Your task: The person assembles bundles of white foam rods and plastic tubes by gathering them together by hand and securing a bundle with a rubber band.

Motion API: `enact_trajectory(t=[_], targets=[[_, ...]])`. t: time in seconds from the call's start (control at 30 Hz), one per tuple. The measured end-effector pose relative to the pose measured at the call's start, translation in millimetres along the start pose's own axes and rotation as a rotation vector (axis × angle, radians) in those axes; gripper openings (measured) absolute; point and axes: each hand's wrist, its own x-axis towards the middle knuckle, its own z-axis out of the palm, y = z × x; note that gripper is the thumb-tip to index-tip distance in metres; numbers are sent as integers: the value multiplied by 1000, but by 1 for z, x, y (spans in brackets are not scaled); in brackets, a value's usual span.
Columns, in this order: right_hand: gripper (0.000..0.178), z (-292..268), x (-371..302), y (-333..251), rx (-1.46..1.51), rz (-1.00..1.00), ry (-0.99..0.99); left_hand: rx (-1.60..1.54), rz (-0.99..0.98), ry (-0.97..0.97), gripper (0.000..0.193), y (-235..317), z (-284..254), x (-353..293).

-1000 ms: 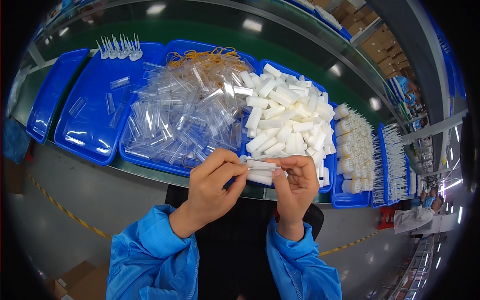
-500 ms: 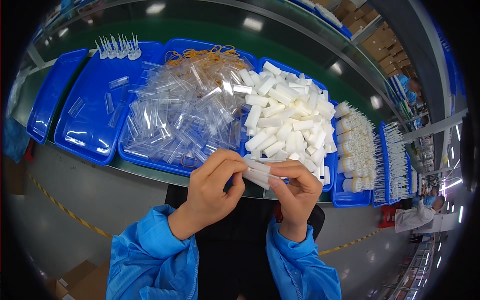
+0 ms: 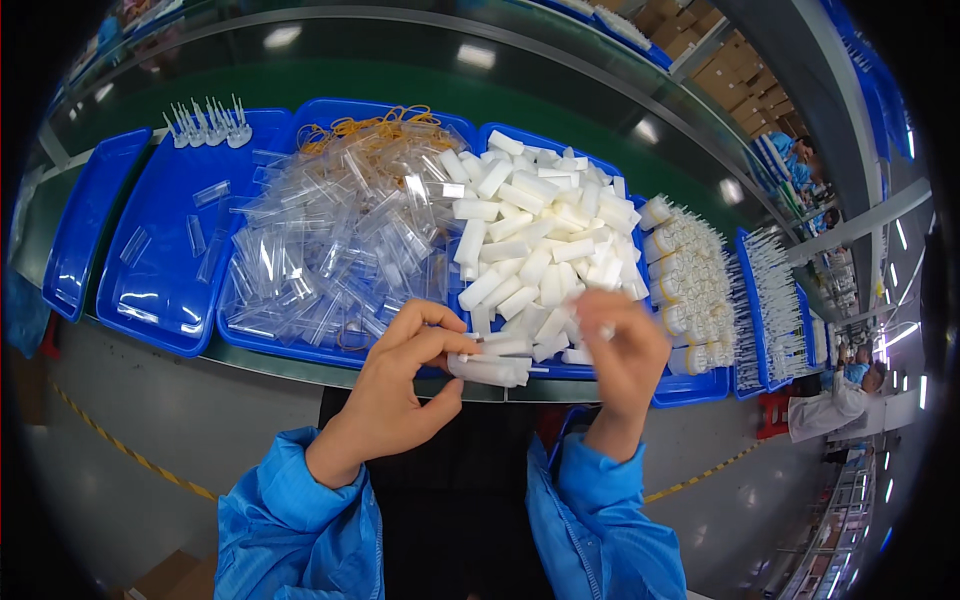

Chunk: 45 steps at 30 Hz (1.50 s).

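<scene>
My left hand [image 3: 395, 375] is closed, thumb and fingers pinching a small bundle of white foam blocks [image 3: 490, 370] above the front edge of the bench. Thin pale rods stick out of the bundle on its right side. My right hand [image 3: 625, 350] is lifted apart from it, over the near side of the heap of white foam blocks [image 3: 545, 235]. Its fingers are bent and smeared by motion, with a whitish spot at their tips that I cannot make out. Left of the foam lies a pile of clear plastic sleeves [image 3: 310, 250].
Orange rubber bands [image 3: 365, 125] lie behind the sleeves. A blue tray [image 3: 165, 250] at the left holds a few sleeves and several white upright spiked parts [image 3: 208, 125]. Rightward stand a tray of white banded bundles [image 3: 690, 280] and another of thin white parts [image 3: 775, 300].
My right hand has let go of the foam bundle and moved right and up toward the foam heap. My left hand keeps the bundle, shifted slightly left. The whole view has shifted a little.
</scene>
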Motion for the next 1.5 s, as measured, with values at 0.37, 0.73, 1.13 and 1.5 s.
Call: enact_trajectory(t=[0.37, 0.73, 1.13, 1.5], targets=[[26, -10, 38, 53, -696, -161, 46, -361, -146, 116, 7, -5, 0, -2], [18, 3, 7, 7, 418, 245, 283, -149, -62, 167, 16, -6, 5, 2], [19, 31, -7, -22, 427, 166, 59, 212, 187, 336, 18, -4, 9, 3], [22, 32, -4, -24, -37, 57, 31, 183, 164, 350, 17, -9, 10, 2]])
